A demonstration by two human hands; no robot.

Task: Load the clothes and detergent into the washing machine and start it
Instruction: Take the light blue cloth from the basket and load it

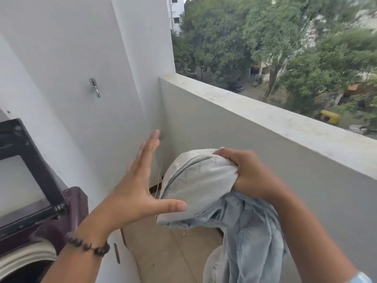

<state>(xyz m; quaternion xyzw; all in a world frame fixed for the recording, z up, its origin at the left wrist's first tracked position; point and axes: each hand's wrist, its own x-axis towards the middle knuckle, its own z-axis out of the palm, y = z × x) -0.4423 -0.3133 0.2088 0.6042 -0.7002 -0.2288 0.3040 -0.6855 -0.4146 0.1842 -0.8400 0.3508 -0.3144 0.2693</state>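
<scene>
Right hand (247,172): grip clamped on a bunched pale garment (200,180), fingers curled into the fabric at its upper right. The garment is held in the air above the balcony floor (173,248); a light blue denim part of the bundle hangs down below the hand toward the bottom edge of the view. Whether this is one item or two cannot be told.

Left hand (138,188): grip apart, fingers straight and spread, palm turned toward the garment. The thumb lies at the garment's lower left edge; contact cannot be confirmed. A beaded bracelet (87,245) sits on the left wrist.

Washer (51,231): at lower left, dark maroon top, lid (26,176) raised and tilted back against the white wall (71,48). The drum rim shows at the bottom left corner. The garment is to the right of the washer, not inside it.

A metal hook (94,86) is fixed to the wall. A parapet (265,117) bounds the balcony on the right, with trees (265,37) beyond it.
</scene>
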